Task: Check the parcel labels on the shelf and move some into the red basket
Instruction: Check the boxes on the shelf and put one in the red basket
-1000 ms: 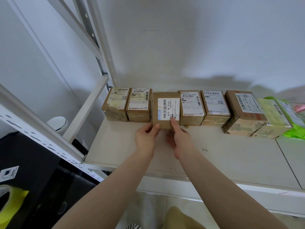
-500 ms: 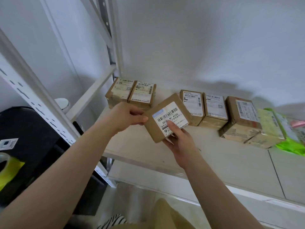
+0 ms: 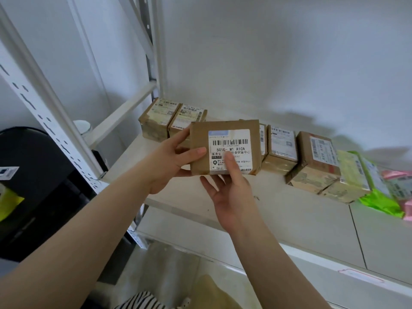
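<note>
A brown cardboard parcel (image 3: pixel 231 132) with a white barcode label reading "501E- M1 A10A" is held up above the shelf (image 3: pixel 289 221), label facing me. My left hand (image 3: pixel 171 161) grips its left edge, thumb on the front. My right hand (image 3: pixel 229 190) supports it from below, thumb pressed on the label. Behind it, a row of taped brown parcels stands along the wall: two at the left (image 3: pixel 171 121) and others to the right (image 3: pixel 282 150) (image 3: pixel 316 163). No red basket is in view.
A yellow-green soft bag (image 3: pixel 376 197) and a pink one (image 3: pixel 401 184) lie at the row's right end. White perforated shelf uprights (image 3: pixel 44 101) stand at the left, with a black bin (image 3: pixel 38 186) beyond them. A lower shelf edge (image 3: pixel 334 273) runs below.
The parcel came out of the row, was lifted off the shelf and turned level with its label toward me. Both hands rose with it, and my view shifted closer.
</note>
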### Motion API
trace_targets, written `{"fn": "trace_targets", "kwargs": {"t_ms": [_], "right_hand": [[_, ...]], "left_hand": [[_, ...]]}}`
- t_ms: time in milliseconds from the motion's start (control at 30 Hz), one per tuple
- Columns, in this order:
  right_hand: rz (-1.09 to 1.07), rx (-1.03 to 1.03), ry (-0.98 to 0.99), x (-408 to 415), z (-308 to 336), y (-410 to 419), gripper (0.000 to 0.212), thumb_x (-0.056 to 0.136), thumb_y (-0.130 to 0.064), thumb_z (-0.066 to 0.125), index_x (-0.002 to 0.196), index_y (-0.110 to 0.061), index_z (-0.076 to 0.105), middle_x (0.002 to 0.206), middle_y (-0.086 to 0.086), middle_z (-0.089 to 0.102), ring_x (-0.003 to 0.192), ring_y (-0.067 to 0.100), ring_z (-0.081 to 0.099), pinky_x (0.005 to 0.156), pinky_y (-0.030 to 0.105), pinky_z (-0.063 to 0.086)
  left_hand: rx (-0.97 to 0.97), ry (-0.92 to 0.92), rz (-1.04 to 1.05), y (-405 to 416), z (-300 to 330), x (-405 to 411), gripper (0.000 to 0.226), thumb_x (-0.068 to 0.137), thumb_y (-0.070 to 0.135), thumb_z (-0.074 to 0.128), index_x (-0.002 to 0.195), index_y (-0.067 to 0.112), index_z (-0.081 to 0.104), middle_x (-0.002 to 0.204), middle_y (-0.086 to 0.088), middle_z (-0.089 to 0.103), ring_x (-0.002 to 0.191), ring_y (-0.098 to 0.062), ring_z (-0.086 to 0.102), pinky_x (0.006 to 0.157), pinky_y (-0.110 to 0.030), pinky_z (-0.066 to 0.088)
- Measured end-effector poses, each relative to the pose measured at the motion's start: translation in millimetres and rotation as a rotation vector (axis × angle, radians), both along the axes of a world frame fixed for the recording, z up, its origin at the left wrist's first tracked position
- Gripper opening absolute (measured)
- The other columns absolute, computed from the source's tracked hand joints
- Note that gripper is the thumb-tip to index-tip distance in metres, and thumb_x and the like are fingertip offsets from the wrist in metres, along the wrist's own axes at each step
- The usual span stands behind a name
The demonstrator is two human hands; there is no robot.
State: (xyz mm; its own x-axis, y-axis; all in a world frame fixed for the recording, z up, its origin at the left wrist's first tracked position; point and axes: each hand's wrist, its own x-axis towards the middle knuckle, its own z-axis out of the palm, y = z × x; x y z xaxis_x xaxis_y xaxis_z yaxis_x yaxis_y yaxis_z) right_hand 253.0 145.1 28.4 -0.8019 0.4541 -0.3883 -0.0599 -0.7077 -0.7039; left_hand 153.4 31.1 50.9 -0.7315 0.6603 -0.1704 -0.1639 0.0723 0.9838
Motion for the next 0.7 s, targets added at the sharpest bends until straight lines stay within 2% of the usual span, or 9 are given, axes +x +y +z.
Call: {"fn": "trace_targets", "kwargs": {"t_ms": [100,233,333,533,633,700], "right_hand": [[-0.014,0.085,0.01,19.1,2.8,10.2,0.069,0.068,-0.042,0.078,0.131,-0.022,0.06,0.118,0.002,0.074,0.12,0.021,0.063,0.096,0.045,0.054],[-0.003,0.193,0.063,46.7,10.5,22.3,0.085,0.071,-0.036,0.075,0.146,-0.011,0.045,0.121,0.01,0.072,0.118,0.024,0.066,0.101,0.046,0.053],[0.029,0.268,0.108,61.0,20.9,19.0,0.069,0.077,-0.03,0.069,0.139,-0.005,0.052,0.119,0.014,0.073,0.114,0.027,0.067,0.101,0.043,0.053],[0.037,0.324,0.133,73.4,31.3,-3.5,0.048,0.076,-0.028,0.067,0.119,-0.007,0.066,0.106,0.008,0.077,0.097,0.016,0.073,0.092,0.035,0.058],[0.04,0.344,0.122,76.1,34.5,-16.1,0.048,0.076,-0.029,0.068,0.118,-0.008,0.067,0.108,0.008,0.077,0.099,0.017,0.072,0.095,0.037,0.055],[0.045,0.347,0.119,79.8,35.6,-27.1,0.057,0.071,-0.031,0.075,0.122,-0.007,0.066,0.111,0.009,0.076,0.103,0.019,0.072,0.097,0.038,0.055]], "left_hand": [[0.001,0.018,-0.014,-13.5,9.1,7.6,0.075,0.074,0.031,0.072,0.143,0.038,0.044,0.123,-0.006,0.068,0.11,-0.021,0.068,0.091,-0.043,0.057],[-0.018,0.063,-0.044,-34.0,21.4,17.2,0.08,0.071,0.035,0.082,0.141,0.041,0.046,0.126,-0.01,0.065,0.112,-0.023,0.067,0.089,-0.041,0.057],[-0.004,0.087,-0.077,-46.4,31.0,24.8,0.072,0.072,0.032,0.078,0.138,0.041,0.051,0.123,-0.009,0.068,0.11,-0.023,0.068,0.088,-0.038,0.058],[0.006,0.121,-0.118,-69.8,47.3,34.8,0.074,0.067,0.036,0.076,0.138,0.038,0.052,0.123,-0.007,0.069,0.111,-0.025,0.068,0.089,-0.038,0.057],[0.008,0.122,-0.118,-81.6,51.0,40.7,0.072,0.071,0.03,0.079,0.137,0.037,0.052,0.123,-0.008,0.069,0.11,-0.025,0.068,0.088,-0.038,0.058],[0.014,0.11,-0.1,-91.8,53.1,46.3,0.068,0.074,0.026,0.075,0.137,0.036,0.053,0.122,-0.01,0.069,0.108,-0.026,0.069,0.085,-0.036,0.059]]}}
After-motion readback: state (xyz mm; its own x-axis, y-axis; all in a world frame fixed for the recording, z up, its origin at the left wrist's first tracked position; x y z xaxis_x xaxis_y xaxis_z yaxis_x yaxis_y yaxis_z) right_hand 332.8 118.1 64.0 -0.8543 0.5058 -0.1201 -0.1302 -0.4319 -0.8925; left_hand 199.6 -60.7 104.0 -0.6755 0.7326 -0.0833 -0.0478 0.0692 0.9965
